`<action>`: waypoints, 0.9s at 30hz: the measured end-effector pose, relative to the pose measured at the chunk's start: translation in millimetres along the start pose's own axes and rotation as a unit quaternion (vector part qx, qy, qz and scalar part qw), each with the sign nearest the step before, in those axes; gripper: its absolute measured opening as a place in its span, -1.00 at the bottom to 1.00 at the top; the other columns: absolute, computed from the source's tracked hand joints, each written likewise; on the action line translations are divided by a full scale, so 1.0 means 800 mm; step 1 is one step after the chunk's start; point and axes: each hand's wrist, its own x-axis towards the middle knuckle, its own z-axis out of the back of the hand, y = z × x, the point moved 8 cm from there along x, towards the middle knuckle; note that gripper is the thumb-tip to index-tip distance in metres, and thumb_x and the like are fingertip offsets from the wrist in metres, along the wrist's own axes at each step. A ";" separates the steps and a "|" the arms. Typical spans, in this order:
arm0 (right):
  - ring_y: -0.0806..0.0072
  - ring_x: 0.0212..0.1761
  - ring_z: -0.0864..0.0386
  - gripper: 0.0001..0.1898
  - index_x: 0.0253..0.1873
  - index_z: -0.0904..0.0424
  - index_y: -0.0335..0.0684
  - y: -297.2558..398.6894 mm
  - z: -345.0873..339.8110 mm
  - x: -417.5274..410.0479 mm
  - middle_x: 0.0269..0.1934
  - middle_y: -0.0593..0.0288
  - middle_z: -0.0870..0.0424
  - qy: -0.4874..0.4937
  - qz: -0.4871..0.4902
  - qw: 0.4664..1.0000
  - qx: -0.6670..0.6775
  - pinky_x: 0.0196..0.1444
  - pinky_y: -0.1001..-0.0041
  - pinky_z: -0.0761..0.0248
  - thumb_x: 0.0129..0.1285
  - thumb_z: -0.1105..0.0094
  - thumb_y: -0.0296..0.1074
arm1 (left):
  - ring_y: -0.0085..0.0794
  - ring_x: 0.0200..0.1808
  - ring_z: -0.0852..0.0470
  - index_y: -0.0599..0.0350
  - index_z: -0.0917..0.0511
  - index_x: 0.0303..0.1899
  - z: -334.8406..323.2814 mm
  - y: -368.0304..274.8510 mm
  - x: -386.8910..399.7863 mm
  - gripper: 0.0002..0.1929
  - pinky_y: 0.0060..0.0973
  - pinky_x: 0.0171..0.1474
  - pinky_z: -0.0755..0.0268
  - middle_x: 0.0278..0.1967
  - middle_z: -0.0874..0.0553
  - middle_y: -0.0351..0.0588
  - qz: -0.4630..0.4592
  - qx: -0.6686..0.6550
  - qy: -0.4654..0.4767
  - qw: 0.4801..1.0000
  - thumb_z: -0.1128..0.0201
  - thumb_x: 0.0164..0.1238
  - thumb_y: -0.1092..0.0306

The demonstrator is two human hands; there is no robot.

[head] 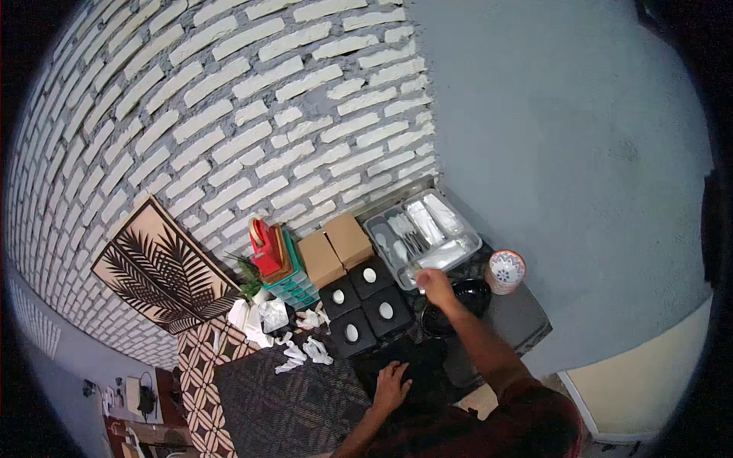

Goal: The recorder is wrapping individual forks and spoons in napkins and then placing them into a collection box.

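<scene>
My left hand lies palm down on a dark item at the near side of the table, fingers slightly spread. What that item is I cannot make out. My right hand is above the near corner of a clear plastic cutlery tray, its fingers bent; whether something is between them is unclear. The tray's compartments hold cutlery and several shiny wrapped packs. Partly behind my right forearm are glossy black bowls. Several square black boxes with white oval marks stand left of my right hand.
Two cardboard boxes and a teal drawer unit stand along the brick wall. Crumpled white tissues or plastic lie on the dark table mat. Stacked patterned bowls stand at the right, near the table's edge. A leaf-patterned panel leans left.
</scene>
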 end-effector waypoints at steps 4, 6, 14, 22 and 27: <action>0.24 -0.31 -0.68 -0.91 -0.32 -0.67 -0.28 -0.081 -0.014 0.120 -0.39 -0.02 -0.70 -0.057 -0.036 0.996 -0.060 -0.19 0.34 -0.49 0.15 -0.21 -0.41 | 0.03 0.21 -0.40 0.09 -0.48 0.15 -0.002 0.007 0.006 -0.62 -0.12 0.23 -0.31 0.19 -0.43 0.11 0.016 0.014 0.006 1.000 -0.27 0.32 0.34; 0.21 -0.27 -0.70 -0.93 -0.35 -0.69 -0.24 -0.101 -0.034 0.160 -0.37 0.01 -0.71 -0.066 -0.052 0.990 -0.111 -0.17 0.32 -0.52 0.12 -0.24 -0.41 | 0.02 0.19 -0.41 0.09 -0.48 0.14 0.003 0.020 0.008 -0.64 -0.12 0.22 -0.31 0.18 -0.44 0.09 0.040 0.007 0.006 0.999 -0.26 0.34 0.35; -0.02 0.01 -0.62 -0.69 0.03 -0.56 -0.37 -0.130 -0.028 0.177 -0.08 -0.20 -0.65 -0.031 -0.027 0.980 -0.196 0.05 0.20 -0.46 0.28 -0.15 -0.30 | -0.08 -0.04 -0.58 0.20 -0.59 -0.09 0.050 0.030 0.000 -0.85 -0.28 0.07 -0.41 -0.16 -0.60 0.06 0.085 -0.165 -0.133 0.974 -0.23 0.37 0.42; 0.14 0.15 -0.54 -0.54 0.26 -0.41 -0.26 0.121 -0.094 -0.136 0.12 0.07 -0.58 0.408 -0.153 0.888 0.148 0.23 0.25 -0.37 0.33 -0.23 -0.24 | -0.40 -0.20 -0.53 0.20 -0.58 -0.06 0.104 0.040 -0.042 -0.79 -0.47 -0.08 -0.39 -0.29 -0.56 -0.11 0.207 -0.322 -0.196 0.903 -0.21 0.45 0.28; 0.02 0.14 -0.54 -0.42 0.22 -0.40 -0.41 0.085 -0.164 -0.312 0.10 -0.20 -0.56 0.422 -0.140 0.896 -0.004 0.20 0.13 -0.35 0.37 -0.16 0.01 | -0.35 -0.10 -0.57 0.17 -0.56 -0.03 0.100 0.028 -0.045 -0.80 -0.44 -0.06 -0.43 -0.17 -0.59 -0.06 0.185 -0.430 -0.118 0.876 -0.21 0.45 0.31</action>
